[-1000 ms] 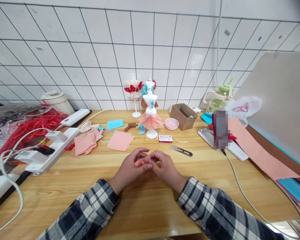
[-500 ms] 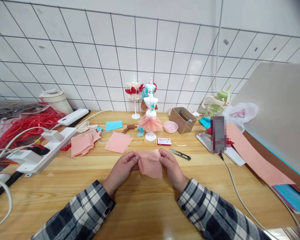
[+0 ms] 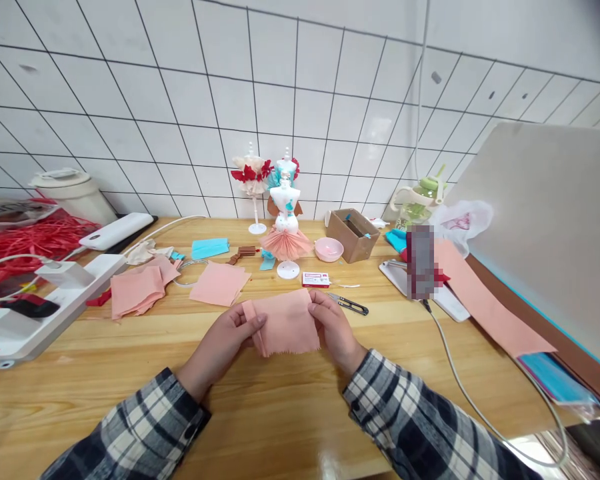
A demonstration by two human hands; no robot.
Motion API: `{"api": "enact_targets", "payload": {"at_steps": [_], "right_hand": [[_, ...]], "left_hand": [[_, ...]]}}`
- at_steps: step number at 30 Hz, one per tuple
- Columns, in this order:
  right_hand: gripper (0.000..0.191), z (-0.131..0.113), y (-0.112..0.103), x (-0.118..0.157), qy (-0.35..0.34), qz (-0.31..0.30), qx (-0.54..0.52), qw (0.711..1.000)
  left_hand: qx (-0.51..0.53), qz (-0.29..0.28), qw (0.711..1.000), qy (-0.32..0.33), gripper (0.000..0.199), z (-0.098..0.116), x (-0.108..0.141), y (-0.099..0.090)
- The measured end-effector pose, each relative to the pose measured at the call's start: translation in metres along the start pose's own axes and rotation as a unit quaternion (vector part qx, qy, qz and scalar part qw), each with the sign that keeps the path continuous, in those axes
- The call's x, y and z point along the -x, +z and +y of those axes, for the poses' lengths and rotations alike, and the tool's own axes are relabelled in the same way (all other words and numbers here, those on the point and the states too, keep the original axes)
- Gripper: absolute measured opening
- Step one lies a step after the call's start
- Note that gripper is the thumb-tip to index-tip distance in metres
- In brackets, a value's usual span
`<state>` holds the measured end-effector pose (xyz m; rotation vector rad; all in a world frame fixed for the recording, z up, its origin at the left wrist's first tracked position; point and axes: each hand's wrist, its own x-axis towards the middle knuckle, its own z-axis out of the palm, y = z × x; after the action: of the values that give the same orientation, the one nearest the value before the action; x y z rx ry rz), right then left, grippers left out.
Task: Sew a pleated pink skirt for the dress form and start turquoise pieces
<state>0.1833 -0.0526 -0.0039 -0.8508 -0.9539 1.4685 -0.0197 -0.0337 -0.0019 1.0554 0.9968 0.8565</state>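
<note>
A peach fabric piece (image 3: 287,325) with a frayed lower edge is stretched between my hands above the table. My left hand (image 3: 235,337) pinches its left end, where a narrow strip is folded over under the thumb. At the upper right corner, my right hand (image 3: 333,327) grips the fabric between thumb and fingers. Beyond them stands a small white mannequin (image 3: 286,207) wearing a pleated peach skirt (image 3: 286,244). Black thread snips (image 3: 351,304) lie just past my right hand, close to a red and white box (image 3: 315,279).
Peach fabric squares (image 3: 219,283) and another peach stack (image 3: 137,291) lie left of centre. A power strip (image 3: 87,280) with cables is at the left. A pink bowl (image 3: 329,249) and cardboard box (image 3: 355,240) stand behind. A phone-like device (image 3: 420,263), blurred out, stands right.
My left hand has moved left, and the fabric is spread wider, with a folded strip now showing at its left end. The whole scene has shifted left in view.
</note>
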Motion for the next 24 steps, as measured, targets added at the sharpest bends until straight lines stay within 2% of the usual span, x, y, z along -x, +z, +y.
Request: {"api": "enact_targets", "payload": {"at_steps": [3, 7, 17, 24], "right_hand": [[0.014, -0.005, -0.002, -0.001, -0.014, 0.028, -0.020, 0.999], [0.015, -0.017, -0.004, 0.000, -0.025, 0.043, -0.053, 0.997], [0.017, -0.034, -0.022, 0.001, -0.012, 0.009, -0.069, 0.997], [0.016, -0.034, -0.027, 0.000, -0.002, -0.014, -0.048, 0.999]], "left_hand": [[0.052, 0.011, 0.998, -0.024, 0.029, 0.002, 0.000, -0.001], [0.082, 0.008, 0.996, -0.024, 0.027, 0.007, 0.003, -0.001], [0.103, 0.055, 0.993, -0.012, 0.023, 0.010, 0.003, 0.000], [0.130, 0.020, 0.991, -0.020, 0.022, 0.007, 0.002, -0.004]]}}
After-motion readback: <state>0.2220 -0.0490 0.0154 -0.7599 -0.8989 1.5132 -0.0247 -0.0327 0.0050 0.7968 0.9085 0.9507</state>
